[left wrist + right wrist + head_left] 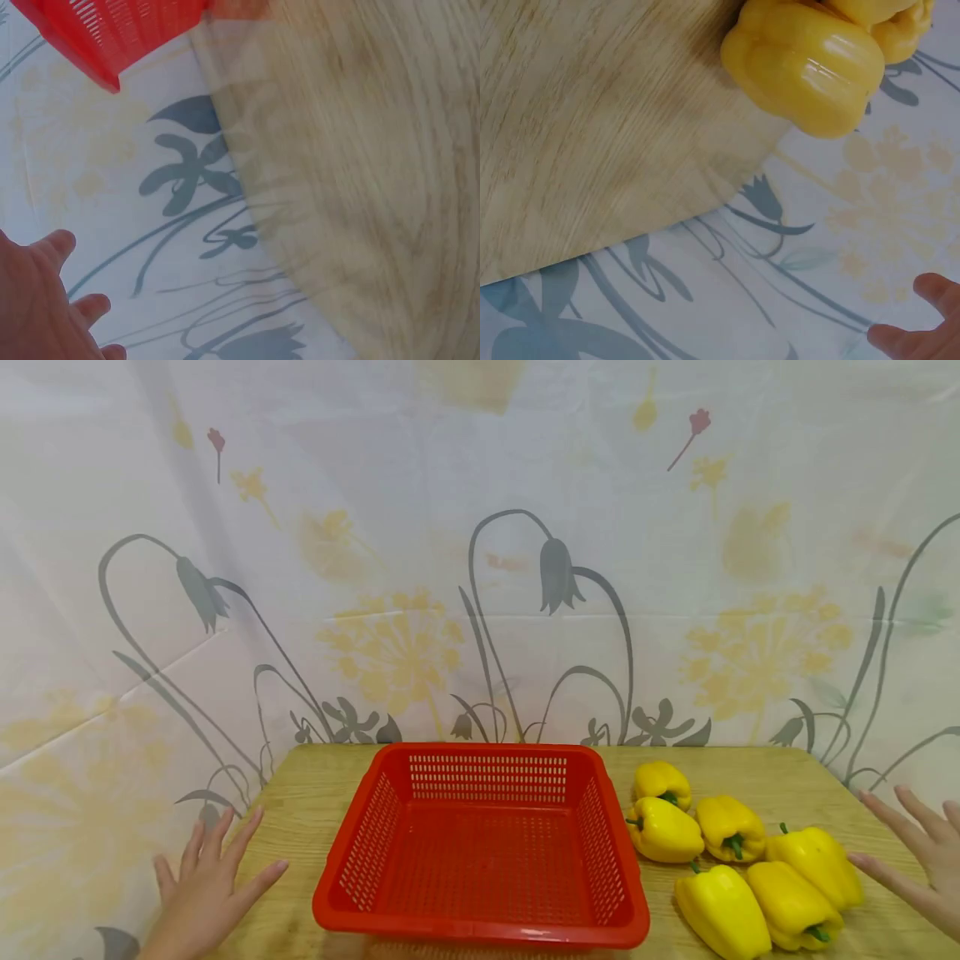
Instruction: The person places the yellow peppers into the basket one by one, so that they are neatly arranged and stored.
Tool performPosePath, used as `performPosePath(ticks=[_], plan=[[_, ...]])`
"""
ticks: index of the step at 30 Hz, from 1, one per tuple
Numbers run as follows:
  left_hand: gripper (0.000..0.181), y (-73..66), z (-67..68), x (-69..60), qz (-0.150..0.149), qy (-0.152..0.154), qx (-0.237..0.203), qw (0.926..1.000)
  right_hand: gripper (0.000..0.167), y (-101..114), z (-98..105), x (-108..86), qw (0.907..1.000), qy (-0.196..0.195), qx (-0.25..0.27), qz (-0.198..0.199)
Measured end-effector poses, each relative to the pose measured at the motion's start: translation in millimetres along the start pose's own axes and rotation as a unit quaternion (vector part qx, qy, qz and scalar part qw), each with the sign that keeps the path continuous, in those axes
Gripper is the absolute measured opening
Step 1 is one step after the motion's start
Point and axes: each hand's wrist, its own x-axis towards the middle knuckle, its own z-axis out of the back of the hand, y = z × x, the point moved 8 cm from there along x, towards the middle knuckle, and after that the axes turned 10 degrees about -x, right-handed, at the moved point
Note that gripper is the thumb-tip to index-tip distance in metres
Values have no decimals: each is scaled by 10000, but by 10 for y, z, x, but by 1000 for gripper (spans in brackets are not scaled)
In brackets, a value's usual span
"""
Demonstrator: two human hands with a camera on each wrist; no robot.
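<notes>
A red plastic basket (480, 931) with slotted walls stands in the middle of the table, nothing inside it. To its right lie several yellow bell peppers (723, 910) with green stems, grouped close together. My left hand (206, 893) is spread at the table's left side, apart from the basket and holding nothing. At the right edge of the head view, my right hand (926, 860) is spread beside the rightmost pepper (817, 864), also holding nothing. The left wrist view has a corner of the basket (120, 37); the right wrist view has a pepper (806, 67).
The light wooden table (292, 827) carries the basket and peppers. Behind it hangs a pale cloth (420, 468) printed with grey and yellow flowers, which also shows past the table's left and right edges.
</notes>
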Motion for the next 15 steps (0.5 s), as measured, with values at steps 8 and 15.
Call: performPosePath(ticks=[8, 15], plan=[[79, -9, -19, -43, 114, -97, -360, 9992, 86, 11, -16, -12, 9997, -6, 241, -68], [77, -52, -37, -63, 28, -383, -709, 9967, 85, 41, -29, -27, 9995, -34, 312, 71]])
